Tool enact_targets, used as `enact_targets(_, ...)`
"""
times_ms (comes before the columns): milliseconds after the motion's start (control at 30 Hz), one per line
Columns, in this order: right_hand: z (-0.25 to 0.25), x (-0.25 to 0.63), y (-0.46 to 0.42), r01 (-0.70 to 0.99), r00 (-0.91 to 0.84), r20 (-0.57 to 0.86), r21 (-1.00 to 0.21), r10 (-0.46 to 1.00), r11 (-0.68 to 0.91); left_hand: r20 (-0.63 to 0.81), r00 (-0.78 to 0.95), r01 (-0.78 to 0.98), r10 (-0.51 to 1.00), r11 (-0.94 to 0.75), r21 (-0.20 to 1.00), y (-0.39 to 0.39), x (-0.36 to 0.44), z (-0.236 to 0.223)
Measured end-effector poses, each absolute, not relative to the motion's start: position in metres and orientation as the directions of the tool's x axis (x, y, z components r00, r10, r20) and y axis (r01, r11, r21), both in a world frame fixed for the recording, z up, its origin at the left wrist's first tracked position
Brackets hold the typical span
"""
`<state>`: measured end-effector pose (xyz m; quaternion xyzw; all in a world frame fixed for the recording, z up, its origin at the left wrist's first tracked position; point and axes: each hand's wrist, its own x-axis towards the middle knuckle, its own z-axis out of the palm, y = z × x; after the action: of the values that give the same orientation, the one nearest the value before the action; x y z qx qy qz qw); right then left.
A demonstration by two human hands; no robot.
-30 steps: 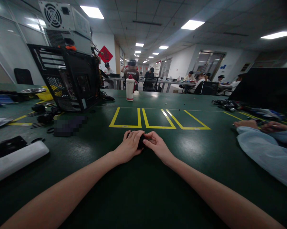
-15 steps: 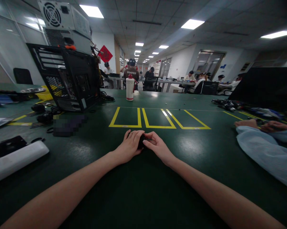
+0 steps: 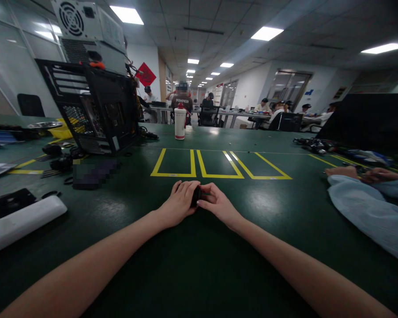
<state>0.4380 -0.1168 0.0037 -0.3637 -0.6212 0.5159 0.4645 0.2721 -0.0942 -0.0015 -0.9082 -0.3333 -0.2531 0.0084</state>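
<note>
A small black object (image 3: 195,197) sits between my two hands at the middle of the green table (image 3: 199,265); its kind is hard to make out. My left hand (image 3: 182,198) wraps round it from the left, fingers over its top. From the right, my right hand (image 3: 218,202) pinches at its edge with thumb and fingertips. Most of the object is hidden behind the fingers. Just beyond my hands, yellow tape outlines (image 3: 220,176) mark the tabletop.
A black computer case (image 3: 103,110) carrying power supplies (image 3: 89,26) stands at the left. A white bottle (image 3: 180,123) stands farther back. Cables and a white bar-shaped thing (image 3: 27,225) lie left. A co-worker's blue sleeves (image 3: 364,207) rest at the right.
My right thumb and fingers have shifted slightly on the black object. My left hand keeps its hold, nearly still.
</note>
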Motion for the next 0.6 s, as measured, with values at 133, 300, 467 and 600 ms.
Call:
enact_targets(133,0.0033,0.4366,-0.1170,-0.011,-0.270,0.179,-0.983,0.946,0.183,0.478,0.639,0.615,0.603,-0.773,0.155,-0.0941,0.2734,-0.0017)
enact_targets(300,0.0006,0.4363,-0.1131,0.007,-0.247,0.153,-0.987,0.957,0.160,0.485,0.636,0.614,0.600,-0.774,0.154,-0.0946,0.2740,-0.0018)
enact_targets(467,0.0021,0.4383,-0.1124,-0.014,-0.302,0.169,-0.985,0.938,0.173,0.477,0.642,0.613,0.601,-0.775,0.152,-0.0948,0.2730,-0.0011)
enact_targets(600,0.0044,0.4387,-0.1149,-0.047,-0.318,0.201,-0.980,0.927,0.196,0.456,0.651,0.612,0.607,-0.775,0.158,-0.0947,0.2724,-0.0003)
